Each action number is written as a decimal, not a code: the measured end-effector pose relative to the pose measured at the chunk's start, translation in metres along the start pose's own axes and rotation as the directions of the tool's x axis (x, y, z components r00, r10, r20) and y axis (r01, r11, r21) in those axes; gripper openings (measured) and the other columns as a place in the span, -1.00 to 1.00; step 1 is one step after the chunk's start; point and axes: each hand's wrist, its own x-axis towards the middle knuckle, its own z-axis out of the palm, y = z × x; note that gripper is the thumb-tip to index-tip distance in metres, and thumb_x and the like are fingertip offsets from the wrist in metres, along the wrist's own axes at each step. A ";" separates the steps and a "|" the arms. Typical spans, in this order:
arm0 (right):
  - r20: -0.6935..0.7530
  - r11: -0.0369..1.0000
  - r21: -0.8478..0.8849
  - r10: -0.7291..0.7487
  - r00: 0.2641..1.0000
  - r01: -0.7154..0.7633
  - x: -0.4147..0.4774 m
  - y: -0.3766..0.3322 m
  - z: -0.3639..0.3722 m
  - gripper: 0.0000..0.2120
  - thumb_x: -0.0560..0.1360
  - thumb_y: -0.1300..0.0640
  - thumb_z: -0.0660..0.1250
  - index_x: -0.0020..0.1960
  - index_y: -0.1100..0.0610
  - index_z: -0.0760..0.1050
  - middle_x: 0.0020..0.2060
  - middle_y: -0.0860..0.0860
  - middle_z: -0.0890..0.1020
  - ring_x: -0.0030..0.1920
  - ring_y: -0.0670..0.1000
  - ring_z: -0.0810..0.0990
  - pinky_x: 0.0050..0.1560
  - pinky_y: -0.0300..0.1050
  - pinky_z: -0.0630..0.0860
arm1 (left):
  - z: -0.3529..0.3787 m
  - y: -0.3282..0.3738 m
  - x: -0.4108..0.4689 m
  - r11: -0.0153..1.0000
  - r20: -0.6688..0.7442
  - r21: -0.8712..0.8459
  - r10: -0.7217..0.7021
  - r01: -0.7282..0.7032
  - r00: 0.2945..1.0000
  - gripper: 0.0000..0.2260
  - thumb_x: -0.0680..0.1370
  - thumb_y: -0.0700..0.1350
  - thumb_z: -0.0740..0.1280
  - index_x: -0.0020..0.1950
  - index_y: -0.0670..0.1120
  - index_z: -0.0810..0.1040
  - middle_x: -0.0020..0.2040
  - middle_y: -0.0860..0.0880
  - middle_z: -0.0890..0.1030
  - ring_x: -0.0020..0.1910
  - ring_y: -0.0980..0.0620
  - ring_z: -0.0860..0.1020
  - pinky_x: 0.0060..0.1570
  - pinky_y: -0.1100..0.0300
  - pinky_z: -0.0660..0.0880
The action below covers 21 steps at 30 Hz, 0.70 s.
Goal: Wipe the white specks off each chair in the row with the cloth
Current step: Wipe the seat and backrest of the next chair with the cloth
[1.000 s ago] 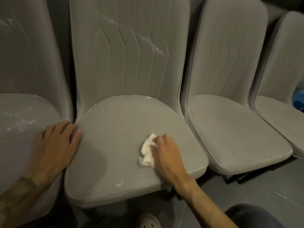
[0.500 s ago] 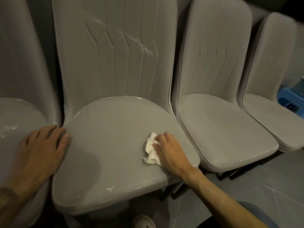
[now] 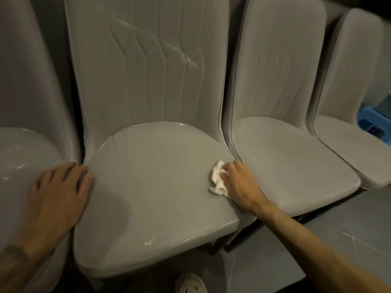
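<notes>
Dark grey glossy floor (image 3: pixel 317 240) fills the lower right, with tile seams and a few pale thin streaks across it (scratches or dust, cannot tell). A blue plastic item (image 3: pixel 369 121) sits at the far right edge at mid height, cut off by the frame; it looks like a stool or crate, with a dark rectangular patch on its near face and a darker teal object (image 3: pixel 384 105) on top, too blurred to identify. A cream perforated clog-type shoe (image 3: pixel 191 284) is at bottom centre on the floor, with only its front part in view.
</notes>
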 end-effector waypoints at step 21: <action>-0.236 0.958 0.117 0.284 0.929 -0.263 -0.052 -0.066 0.005 -0.75 0.62 0.03 0.13 -0.03 0.19 0.45 -0.11 0.09 0.47 -0.15 0.10 0.44 -0.14 0.04 0.41 | 0.004 0.003 -0.001 0.999 -0.073 0.021 0.035 -0.034 0.997 -0.54 0.67 0.16 0.02 0.29 -0.10 0.53 0.34 -0.25 0.53 0.24 -0.38 0.49 0.23 -0.31 0.43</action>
